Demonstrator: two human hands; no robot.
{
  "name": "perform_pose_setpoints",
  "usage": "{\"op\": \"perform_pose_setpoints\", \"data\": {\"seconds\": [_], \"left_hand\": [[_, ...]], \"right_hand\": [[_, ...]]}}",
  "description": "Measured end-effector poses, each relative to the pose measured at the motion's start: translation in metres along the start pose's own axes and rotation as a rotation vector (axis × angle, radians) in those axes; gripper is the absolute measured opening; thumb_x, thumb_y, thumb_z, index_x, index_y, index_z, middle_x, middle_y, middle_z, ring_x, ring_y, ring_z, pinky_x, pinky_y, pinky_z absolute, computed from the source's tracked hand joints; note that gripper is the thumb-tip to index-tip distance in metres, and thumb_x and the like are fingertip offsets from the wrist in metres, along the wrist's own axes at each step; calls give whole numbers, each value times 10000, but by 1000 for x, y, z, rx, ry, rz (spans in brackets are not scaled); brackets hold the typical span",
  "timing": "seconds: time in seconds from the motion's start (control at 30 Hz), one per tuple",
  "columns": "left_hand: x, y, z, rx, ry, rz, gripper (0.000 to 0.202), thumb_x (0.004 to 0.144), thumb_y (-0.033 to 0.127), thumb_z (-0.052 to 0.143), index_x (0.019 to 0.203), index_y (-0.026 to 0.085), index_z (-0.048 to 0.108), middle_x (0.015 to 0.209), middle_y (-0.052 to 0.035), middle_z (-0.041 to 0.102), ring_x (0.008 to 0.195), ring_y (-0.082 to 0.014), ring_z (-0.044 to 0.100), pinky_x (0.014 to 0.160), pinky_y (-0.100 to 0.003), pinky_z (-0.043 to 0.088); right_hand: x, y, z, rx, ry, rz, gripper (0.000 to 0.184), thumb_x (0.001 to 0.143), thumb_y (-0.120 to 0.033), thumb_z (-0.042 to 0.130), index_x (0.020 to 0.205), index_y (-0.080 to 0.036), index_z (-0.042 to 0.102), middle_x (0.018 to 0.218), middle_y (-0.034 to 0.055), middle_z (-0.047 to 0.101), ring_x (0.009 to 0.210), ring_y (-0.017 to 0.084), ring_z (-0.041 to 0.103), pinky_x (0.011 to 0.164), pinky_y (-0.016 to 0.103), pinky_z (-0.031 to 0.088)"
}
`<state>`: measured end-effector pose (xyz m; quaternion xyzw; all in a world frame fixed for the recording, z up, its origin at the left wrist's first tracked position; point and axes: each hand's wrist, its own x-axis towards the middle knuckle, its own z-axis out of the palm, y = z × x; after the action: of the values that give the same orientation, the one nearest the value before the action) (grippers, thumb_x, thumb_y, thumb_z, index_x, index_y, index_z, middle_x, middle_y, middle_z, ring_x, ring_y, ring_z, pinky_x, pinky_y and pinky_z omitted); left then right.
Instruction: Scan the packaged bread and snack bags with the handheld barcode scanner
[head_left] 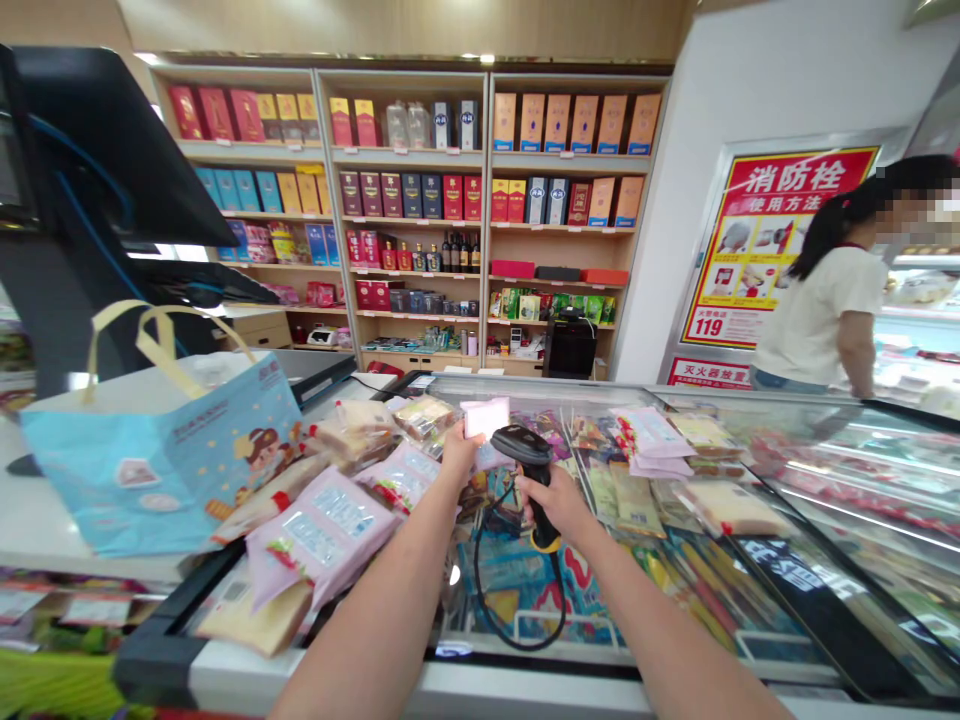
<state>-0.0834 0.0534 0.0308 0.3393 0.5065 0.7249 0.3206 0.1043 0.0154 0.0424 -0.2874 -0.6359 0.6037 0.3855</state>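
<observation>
My right hand is wrapped round the handle of a black barcode scanner, held upright above the glass top of a chest freezer. A black cable loops down from the scanner. Just left of its head, my left hand grips a pale pink bread packet. Beside my left forearm lie several more bread packets, among them a pink one with clear windows and a sliced-bread bag. Right of my right hand, a pink packet pile and a bread bag rest on the glass.
A blue shopping bag stands on the white counter at left, under a black monitor. Shelves of boxed bottles line the back wall. A person stands at right near a red fire-hydrant poster.
</observation>
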Motion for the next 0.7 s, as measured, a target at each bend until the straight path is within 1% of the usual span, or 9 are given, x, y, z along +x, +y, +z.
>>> {"op": "perform_pose_setpoints", "data": {"seconds": [0.13,0.27,0.4,0.53,0.63,0.7], "left_hand": [[0,0,-1,13,0,-6,286,543,104,701,815,157,628,700,-16,693,645,-168,634,646,-275,519],[2,0,-2,-26,-26,1,329,525,146,736,835,157,627,731,-26,703,666,-183,650,660,-294,526],[3,0,-3,-7,-34,7,367,508,196,773,842,152,629,727,-28,701,681,-196,660,681,-319,536],[3,2,-2,2,-27,-5,333,533,173,742,844,154,627,747,-31,704,704,-203,671,688,-335,549],[2,6,1,9,10,-18,287,550,136,712,823,155,623,763,-36,706,713,-206,676,690,-347,556],[2,10,8,-2,33,-17,272,565,118,696,826,153,627,779,-41,711,730,-208,683,703,-350,559]], "right_hand": [[1,2,0,10,-22,-9,315,686,-441,671,822,-189,540,511,-65,531,380,99,492,395,234,463],[1,0,1,15,-4,-2,325,668,-440,675,820,-189,535,506,-70,532,373,97,488,394,234,460],[4,1,4,41,17,3,343,642,-438,682,820,-183,537,482,-75,530,358,95,477,373,228,442],[6,0,3,94,51,34,351,622,-443,698,805,-185,547,481,-74,530,357,96,479,355,227,431],[5,-8,-2,135,74,88,355,598,-445,718,763,-184,545,479,-67,538,361,96,484,356,223,420],[3,-16,-9,165,96,109,366,583,-451,733,738,-185,534,466,-65,533,356,97,480,352,223,413]]}}
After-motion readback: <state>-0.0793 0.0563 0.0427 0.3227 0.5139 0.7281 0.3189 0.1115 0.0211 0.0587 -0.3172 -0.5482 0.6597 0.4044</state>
